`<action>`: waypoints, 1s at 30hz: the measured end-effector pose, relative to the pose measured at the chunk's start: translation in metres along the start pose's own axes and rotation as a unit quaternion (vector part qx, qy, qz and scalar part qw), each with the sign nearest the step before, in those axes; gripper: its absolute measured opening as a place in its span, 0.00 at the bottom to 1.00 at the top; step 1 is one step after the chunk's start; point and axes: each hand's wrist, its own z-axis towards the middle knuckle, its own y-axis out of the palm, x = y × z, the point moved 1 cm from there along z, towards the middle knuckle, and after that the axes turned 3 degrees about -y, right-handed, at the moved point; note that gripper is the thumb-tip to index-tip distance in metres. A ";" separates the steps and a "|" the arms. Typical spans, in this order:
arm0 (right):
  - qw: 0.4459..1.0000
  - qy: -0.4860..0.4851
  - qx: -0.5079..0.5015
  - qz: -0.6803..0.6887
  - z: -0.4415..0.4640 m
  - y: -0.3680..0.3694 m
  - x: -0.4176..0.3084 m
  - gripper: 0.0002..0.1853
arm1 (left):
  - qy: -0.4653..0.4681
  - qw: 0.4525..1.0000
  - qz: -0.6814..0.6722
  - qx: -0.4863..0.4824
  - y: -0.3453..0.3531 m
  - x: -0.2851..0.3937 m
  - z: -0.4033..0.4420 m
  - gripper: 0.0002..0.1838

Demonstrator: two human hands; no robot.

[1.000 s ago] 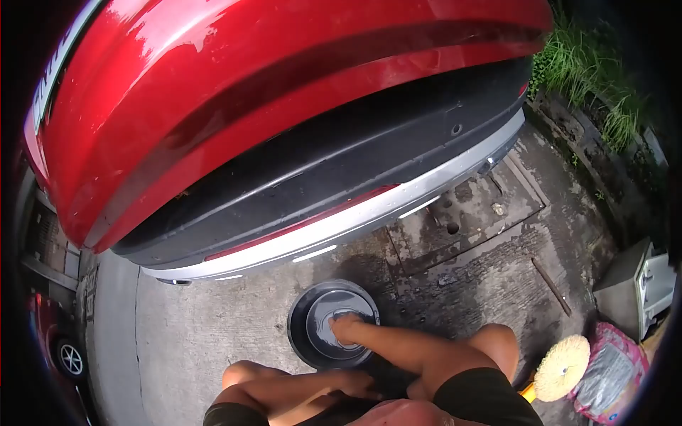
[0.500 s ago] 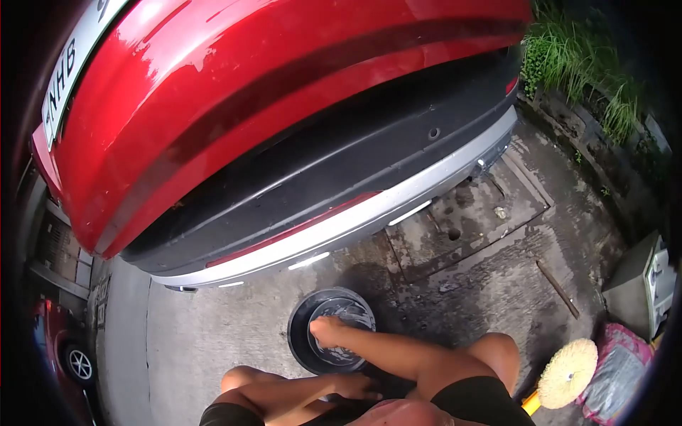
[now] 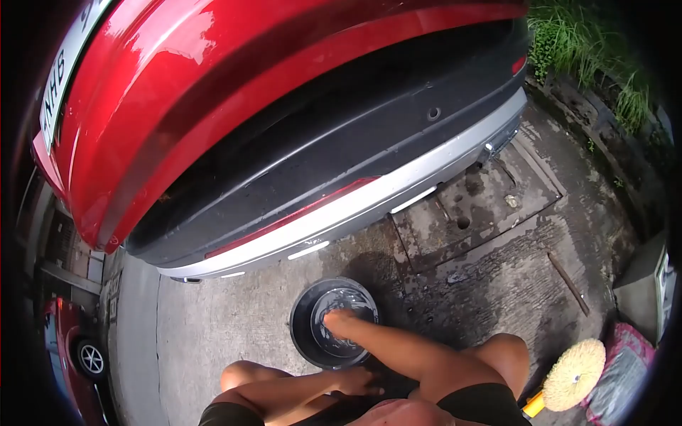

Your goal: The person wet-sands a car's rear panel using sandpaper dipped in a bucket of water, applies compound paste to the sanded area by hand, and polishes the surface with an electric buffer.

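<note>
A round black basin (image 3: pixel 302 334) stands on the concrete, with shallow, slightly foamy water in its bottom. Down inside it is my right hand (image 3: pixel 341 323), at the water, its fingers curled downward. Whatever those fingers hold, if anything, is hidden from above. My left hand (image 3: pixel 361 382) lies low by my lap, just on the near side of the basin. Its fingers look loosely stretched and nothing shows in them.
A red car (image 3: pixel 234 78) with a black and silver bumper (image 3: pixel 369 202) looms ahead. At right are a long-fibred round brush (image 3: pixel 574 374) with a yellow handle, a pink-and-grey bundle (image 3: pixel 621 373) and a stick (image 3: pixel 568 282). Another red car (image 3: pixel 67 341) stands left.
My right hand has shifted slightly to the right and up within the basin, and the water's foam pattern differs. My left hand stays by my lap. The view has tilted a little.
</note>
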 end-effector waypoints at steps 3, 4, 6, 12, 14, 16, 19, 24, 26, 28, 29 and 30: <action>0.999 0.017 -0.012 0.024 0.000 0.004 0.007 0.21 | -0.032 0.999 0.010 -0.009 -0.004 0.006 -0.003 0.41; 0.999 0.021 -0.032 0.018 -0.010 -0.006 0.006 0.18 | -0.020 1.000 0.019 0.005 -0.002 0.005 -0.002 0.40; 0.999 0.035 -0.010 0.019 -0.007 0.003 0.010 0.16 | 0.007 0.999 0.039 0.035 0.004 0.001 0.002 0.39; 0.998 0.055 -0.004 -0.042 0.005 0.031 0.025 0.14 | 0.015 0.994 0.107 0.015 -0.002 0.005 0.001 0.38; 0.998 0.043 0.011 -0.048 0.004 0.033 0.025 0.14 | 0.029 0.990 0.131 0.037 -0.009 0.017 -0.010 0.37; 0.998 0.006 0.029 -0.051 -0.003 0.022 0.018 0.13 | 0.049 0.983 0.169 0.056 -0.010 0.019 -0.013 0.37; 0.993 -0.040 0.035 -0.105 -0.014 0.005 0.002 0.11 | 0.083 0.965 0.232 0.091 -0.007 0.020 -0.013 0.37; 0.984 -0.076 0.136 -0.085 -0.021 -0.008 -0.007 0.10 | 0.074 0.936 0.316 0.137 -0.016 0.040 -0.045 0.37; 0.992 -0.043 0.092 -0.075 -0.020 -0.019 -0.010 0.12 | 0.055 0.929 0.340 0.133 -0.024 0.050 -0.063 0.37; 0.997 -0.003 0.031 -0.070 -0.035 -0.046 -0.017 0.13 | 0.060 0.924 0.346 0.151 -0.023 0.054 -0.070 0.38; 0.993 0.007 0.118 -0.006 -0.041 -0.058 -0.024 0.12 | 0.073 0.920 0.346 0.168 -0.022 0.053 -0.073 0.38; 0.977 0.017 0.203 0.058 -0.046 -0.069 -0.032 0.11 | 0.087 0.916 0.345 0.184 -0.022 0.053 -0.076 0.38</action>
